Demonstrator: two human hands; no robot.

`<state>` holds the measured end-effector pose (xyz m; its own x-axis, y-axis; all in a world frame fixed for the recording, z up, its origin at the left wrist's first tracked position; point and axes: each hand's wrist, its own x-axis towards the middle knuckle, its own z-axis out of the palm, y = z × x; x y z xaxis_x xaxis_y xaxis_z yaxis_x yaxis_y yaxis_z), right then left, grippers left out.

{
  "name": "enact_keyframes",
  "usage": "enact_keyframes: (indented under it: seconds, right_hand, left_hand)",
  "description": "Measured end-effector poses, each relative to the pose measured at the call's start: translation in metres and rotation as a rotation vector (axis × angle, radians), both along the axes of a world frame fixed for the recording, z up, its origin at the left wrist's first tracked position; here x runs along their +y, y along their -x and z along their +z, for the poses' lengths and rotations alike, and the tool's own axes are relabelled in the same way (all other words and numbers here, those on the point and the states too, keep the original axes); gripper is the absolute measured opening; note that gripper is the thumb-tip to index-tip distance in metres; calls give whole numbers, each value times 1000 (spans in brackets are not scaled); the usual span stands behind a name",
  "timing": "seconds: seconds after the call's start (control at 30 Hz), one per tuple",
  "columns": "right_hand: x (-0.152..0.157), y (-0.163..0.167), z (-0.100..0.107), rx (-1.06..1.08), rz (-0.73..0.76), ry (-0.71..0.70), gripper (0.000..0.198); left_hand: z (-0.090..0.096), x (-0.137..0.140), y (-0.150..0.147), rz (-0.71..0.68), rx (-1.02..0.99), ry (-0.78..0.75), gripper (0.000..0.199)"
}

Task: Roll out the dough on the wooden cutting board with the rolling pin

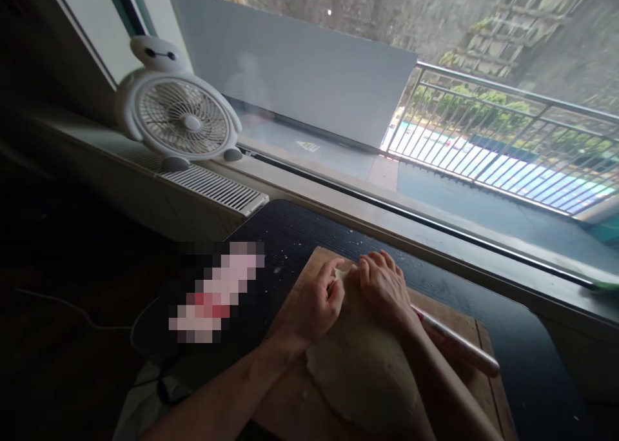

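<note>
A wide, thin sheet of pale dough (360, 370) lies over a wooden board (476, 325). My left hand (320, 302) is at its far left edge, thumb and fingers curled in a pinch around a bit of the dough's rim. Beside it, my right hand (384, 283) bends its fingers over the far edge of the same sheet; the fingertips are partly hidden. A rolling pin (457, 341) rests on the board to the right of the dough, its far end covered by my right wrist.
The board sits on a dark table (300, 225) with white specks. A blurred-out pinkish item (217, 293) lies at the left. Behind are a large window, a sill and a white fan (186, 122) on a slatted radiator cover (213, 186). A cable (91, 322) runs at lower left.
</note>
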<state>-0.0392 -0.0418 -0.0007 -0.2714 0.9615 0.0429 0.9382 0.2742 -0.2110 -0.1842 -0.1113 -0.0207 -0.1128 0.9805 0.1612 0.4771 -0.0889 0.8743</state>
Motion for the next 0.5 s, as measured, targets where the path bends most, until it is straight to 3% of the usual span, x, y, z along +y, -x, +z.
enact_keyframes:
  seconds: [0.13,0.33,0.5]
  right_hand:
    - [27,-8,0,-30,-101,69,41]
    - [-5,2,-6,-1,41,-69,44]
    - [17,-1,0,-26,-97,51,42]
  left_hand:
    - [1,-1,0,9,3,-24,39]
    - [0,-2,2,-5,3,-4,40]
    - [3,-1,2,-6,-10,-31,39]
